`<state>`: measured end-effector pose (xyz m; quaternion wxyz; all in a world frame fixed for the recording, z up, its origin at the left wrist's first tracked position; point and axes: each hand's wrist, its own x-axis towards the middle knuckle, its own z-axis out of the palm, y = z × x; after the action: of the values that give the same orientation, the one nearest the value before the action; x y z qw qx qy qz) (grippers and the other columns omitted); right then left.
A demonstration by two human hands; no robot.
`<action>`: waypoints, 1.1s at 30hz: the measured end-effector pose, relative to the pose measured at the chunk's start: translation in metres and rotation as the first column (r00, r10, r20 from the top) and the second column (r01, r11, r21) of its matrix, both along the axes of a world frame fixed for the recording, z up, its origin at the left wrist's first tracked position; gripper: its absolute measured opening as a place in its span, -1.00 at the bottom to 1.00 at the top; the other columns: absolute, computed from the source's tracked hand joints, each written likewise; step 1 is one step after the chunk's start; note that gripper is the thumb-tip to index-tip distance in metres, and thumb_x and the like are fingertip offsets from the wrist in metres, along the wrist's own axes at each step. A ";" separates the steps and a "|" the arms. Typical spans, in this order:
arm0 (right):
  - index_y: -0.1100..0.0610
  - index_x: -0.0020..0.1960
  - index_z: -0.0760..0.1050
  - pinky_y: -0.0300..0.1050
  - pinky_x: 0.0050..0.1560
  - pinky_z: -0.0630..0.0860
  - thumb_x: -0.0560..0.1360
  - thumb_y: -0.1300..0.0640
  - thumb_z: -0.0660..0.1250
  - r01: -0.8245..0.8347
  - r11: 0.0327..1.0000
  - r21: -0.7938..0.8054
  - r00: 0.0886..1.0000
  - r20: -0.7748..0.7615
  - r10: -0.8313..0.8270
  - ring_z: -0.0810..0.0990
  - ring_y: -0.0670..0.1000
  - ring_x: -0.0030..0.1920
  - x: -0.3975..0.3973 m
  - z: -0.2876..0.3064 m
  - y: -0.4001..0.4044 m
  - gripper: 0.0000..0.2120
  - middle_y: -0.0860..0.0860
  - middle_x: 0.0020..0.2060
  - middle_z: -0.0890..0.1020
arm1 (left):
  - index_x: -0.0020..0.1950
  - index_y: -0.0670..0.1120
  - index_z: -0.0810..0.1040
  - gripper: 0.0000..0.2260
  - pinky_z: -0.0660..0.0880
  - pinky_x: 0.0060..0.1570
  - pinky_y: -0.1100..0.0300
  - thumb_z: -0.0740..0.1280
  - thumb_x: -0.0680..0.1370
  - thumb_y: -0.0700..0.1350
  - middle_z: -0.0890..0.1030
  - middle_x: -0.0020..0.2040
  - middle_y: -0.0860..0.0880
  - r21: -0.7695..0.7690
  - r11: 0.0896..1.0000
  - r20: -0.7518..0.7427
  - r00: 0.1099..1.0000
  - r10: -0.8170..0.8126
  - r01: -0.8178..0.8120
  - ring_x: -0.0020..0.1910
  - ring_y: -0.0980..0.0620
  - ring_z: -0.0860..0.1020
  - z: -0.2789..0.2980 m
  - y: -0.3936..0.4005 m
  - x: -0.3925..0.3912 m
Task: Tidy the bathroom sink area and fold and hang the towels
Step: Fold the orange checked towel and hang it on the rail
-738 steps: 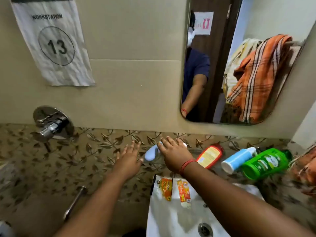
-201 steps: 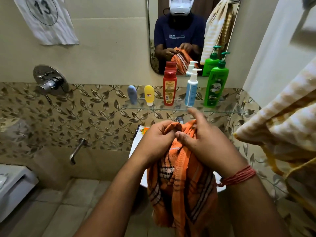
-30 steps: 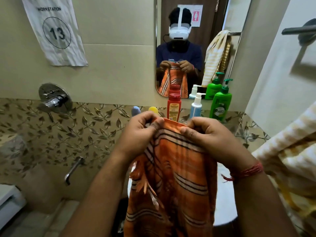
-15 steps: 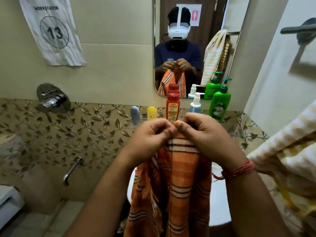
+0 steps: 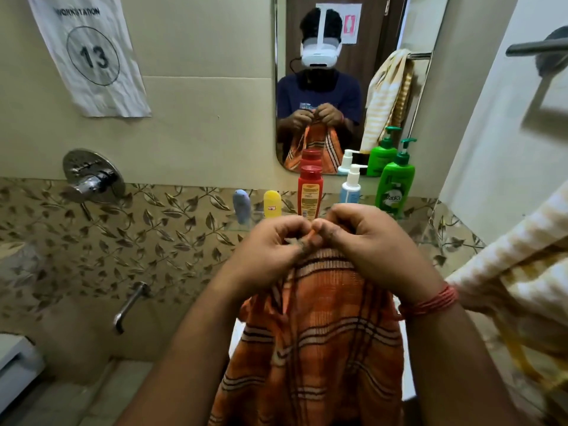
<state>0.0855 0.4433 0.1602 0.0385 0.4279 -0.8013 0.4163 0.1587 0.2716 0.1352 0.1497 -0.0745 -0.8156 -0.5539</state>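
Both hands pinch the top edge of the orange striped towel, knuckles touching, in front of the sink shelf.

The left hand point(image 5: 270, 244) and right hand point(image 5: 365, 241) have fingers curled tight on the gathered upper edge of the orange striped towel point(image 5: 313, 348), which hangs straight down between the forearms and runs off the bottom of the frame. The fingertips are buried in the cloth and cannot be made out singly. The towel hides nearly all of the sink point(image 5: 407, 373); only a white sliver shows at its right. Beyond the hands, upright on the shelf: a blue tube point(image 5: 242, 204), yellow tube point(image 5: 272, 204), red bottle point(image 5: 309, 192), white pump bottle point(image 5: 350, 187) and green pump bottle point(image 5: 394, 186), their bases partly covered by the knuckles. A yellow striped towel point(image 5: 507, 272) crosses the right edge, cut off. The mirror point(image 5: 319, 87) is above.
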 end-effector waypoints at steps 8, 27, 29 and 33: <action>0.07 -0.19 0.56 -0.12 -0.27 0.42 0.55 -0.10 0.33 0.125 0.992 0.033 0.985 0.120 -0.128 0.57 -0.08 -0.25 -0.015 -0.004 0.036 -0.73 -0.03 -0.28 0.61 | -0.08 0.02 0.61 -0.95 0.59 0.09 -0.18 0.40 0.58 -0.06 0.68 -0.08 0.02 0.104 0.884 -0.074 0.883 0.464 -0.456 -0.01 -0.02 0.65 -0.014 -0.045 0.000; -0.06 -0.01 0.51 -0.28 -0.22 0.38 0.60 0.17 0.26 0.159 0.914 0.373 0.987 -0.052 -0.151 0.55 -0.11 -0.09 -0.006 -0.009 0.015 -0.86 -0.15 -0.12 0.59 | -0.15 -0.09 0.53 -0.88 0.66 -0.22 0.08 0.40 0.56 -0.10 0.65 -0.17 0.15 0.094 0.968 -0.025 0.971 0.237 -0.234 -0.21 0.07 0.69 -0.007 -0.017 -0.003; -0.07 -0.02 0.49 -0.28 -0.23 0.37 0.58 0.19 0.26 0.188 0.900 0.393 0.982 -0.069 -0.176 0.54 -0.09 -0.09 -0.006 -0.008 0.015 -0.85 -0.13 -0.12 0.57 | -0.15 -0.09 0.53 -0.88 0.64 -0.23 0.11 0.40 0.56 -0.11 0.64 -0.18 0.19 0.112 0.958 -0.040 0.962 0.270 -0.264 -0.23 0.15 0.67 -0.006 -0.018 -0.004; -0.03 0.03 0.53 -0.23 -0.20 0.44 0.59 0.17 0.25 0.228 0.869 0.439 0.974 -0.090 -0.210 0.56 -0.09 -0.11 -0.006 -0.005 0.021 -0.86 -0.08 -0.10 0.60 | -0.15 -0.04 0.55 -0.88 0.53 -0.19 0.24 0.40 0.57 -0.06 0.62 -0.20 0.25 0.069 0.916 -0.079 0.913 0.400 -0.395 -0.20 0.32 0.59 -0.007 -0.025 -0.005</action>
<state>0.0794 0.4643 0.1548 0.0018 0.3398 -0.9177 0.2057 0.1540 0.2469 0.1283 0.2983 0.0715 -0.7915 -0.5286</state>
